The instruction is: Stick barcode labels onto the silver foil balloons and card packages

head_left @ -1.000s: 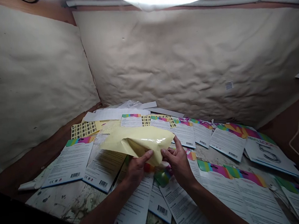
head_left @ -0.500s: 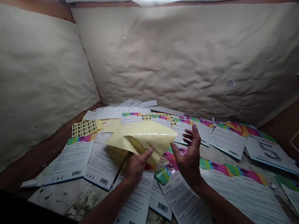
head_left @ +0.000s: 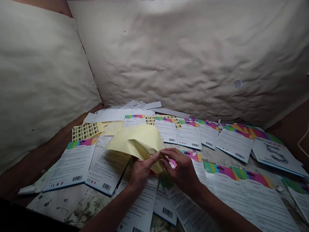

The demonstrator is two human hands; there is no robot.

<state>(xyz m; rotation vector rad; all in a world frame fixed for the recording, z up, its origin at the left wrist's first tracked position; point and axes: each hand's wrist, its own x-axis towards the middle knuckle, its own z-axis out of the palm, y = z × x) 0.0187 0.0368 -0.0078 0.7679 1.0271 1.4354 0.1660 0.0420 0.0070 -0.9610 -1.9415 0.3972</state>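
My left hand (head_left: pixel 142 173) grips the near edge of a glossy yellow sticker sheet (head_left: pixel 137 137), thumb on top. The sheet bends and creases by the thumb, and its plain side faces me. At the right edge of the sheet, my right hand (head_left: pixel 183 171) is closed in a pinch, its fingertips close to my left thumb. Whether a small label is between those fingertips is hidden. Below both hands lie white printed cards with colourful tops, such as a card (head_left: pixel 140 208) with a barcode.
More cards (head_left: pixel 235 143) spread across the marbled tabletop (head_left: pixel 62 208). Sheets of small dark stickers (head_left: pixel 86 131) and white paper strips (head_left: pixel 118 114) lie at the back. A pack (head_left: pixel 278 155) sits at the right, near a white cable (head_left: pixel 306 130). Covered walls (head_left: pixel 178 55) enclose the table.
My right hand has moved left from beside the sheet, and its spread fingers have closed at the sheet's right edge. The sheet's right side now curls down. The view has shifted slightly.
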